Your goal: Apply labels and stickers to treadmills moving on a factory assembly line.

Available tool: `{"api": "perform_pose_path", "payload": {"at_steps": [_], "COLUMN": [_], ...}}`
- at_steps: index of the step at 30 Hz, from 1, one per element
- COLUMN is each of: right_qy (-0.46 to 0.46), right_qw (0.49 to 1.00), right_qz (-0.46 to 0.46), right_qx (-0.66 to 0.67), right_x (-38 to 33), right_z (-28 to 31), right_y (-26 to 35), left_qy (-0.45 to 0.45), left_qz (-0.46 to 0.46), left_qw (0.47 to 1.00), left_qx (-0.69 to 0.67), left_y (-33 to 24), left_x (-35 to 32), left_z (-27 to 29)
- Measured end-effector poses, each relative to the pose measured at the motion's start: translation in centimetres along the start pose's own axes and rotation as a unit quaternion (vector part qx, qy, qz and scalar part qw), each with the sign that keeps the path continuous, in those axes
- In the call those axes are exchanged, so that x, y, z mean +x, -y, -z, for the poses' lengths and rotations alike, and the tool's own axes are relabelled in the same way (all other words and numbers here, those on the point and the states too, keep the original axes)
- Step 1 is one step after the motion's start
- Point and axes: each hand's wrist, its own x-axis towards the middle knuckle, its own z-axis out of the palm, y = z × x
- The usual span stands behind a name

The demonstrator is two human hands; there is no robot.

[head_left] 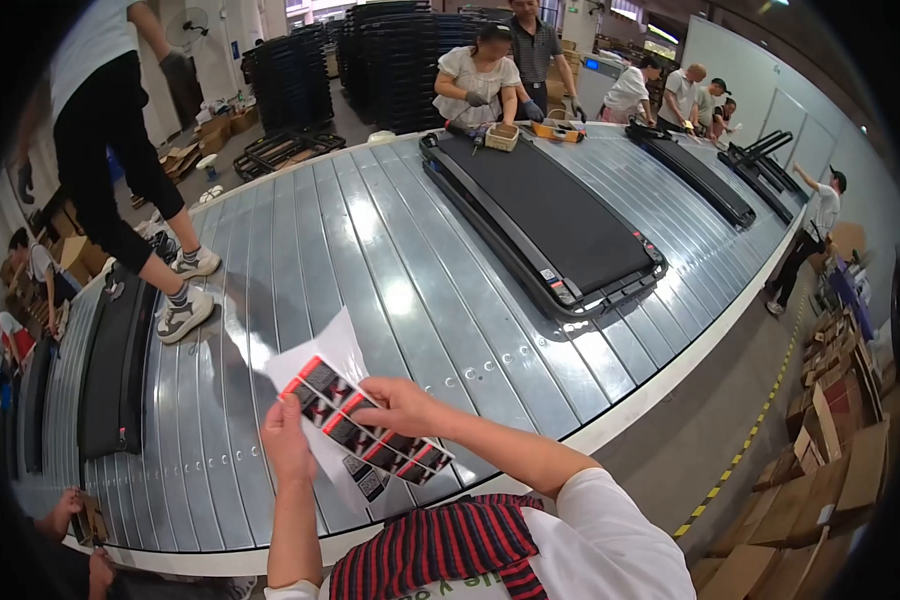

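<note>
My left hand is closed on the left edge of a sheet of stickers, printed in black, white and red rectangles. Thumb and fingers of my right hand grip the same sheet at its upper right side. Behind it, a white sheet sticks out above, and its lower part with a printed black patch shows underneath. Both hands are over the near edge of the metal slat conveyor. Whether a single sticker is lifted between my right fingertips is too small to tell.
A black treadmill deck lies ahead; others are to the left and far right. A person in black trousers stands on the conveyor. Two people work across it beside a small basket. Flattened cardboard is stacked at right.
</note>
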Motion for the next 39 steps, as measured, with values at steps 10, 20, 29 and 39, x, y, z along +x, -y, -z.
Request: {"api": "perform_pose_path", "payload": {"at_steps": [10, 20, 29, 39], "right_qy": [-0.14, -0.045, -0.016, -0.013], "right_qw": [0.988, 0.989, 0.985, 0.979], "right_qz": [0.011, -0.04, -0.025, -0.033], "right_qx": [0.07, 0.132, 0.167, 0.202], "right_x": [1.2, 1.3, 1.9, 1.3], "right_z": [-1.2, -1.8, -1.9, -2.0], "right_y": [0.9, 2.3, 2.8, 3.1], "left_qy": [0.125, -0.021, 0.01, 0.057], "left_qz": [0.051, 0.052, 0.046, 0.097], "left_qw": [0.99, 0.998, 0.998, 0.993], "left_qx": [0.031, -0.012, 0.028, 0.037], "left_y": [0.9, 0.9, -0.8, -3.9], "left_x": [-2.0, -2.2, -2.5, -3.4], "left_z": [-0.8, -0.4, 1.2, 2.2]}}
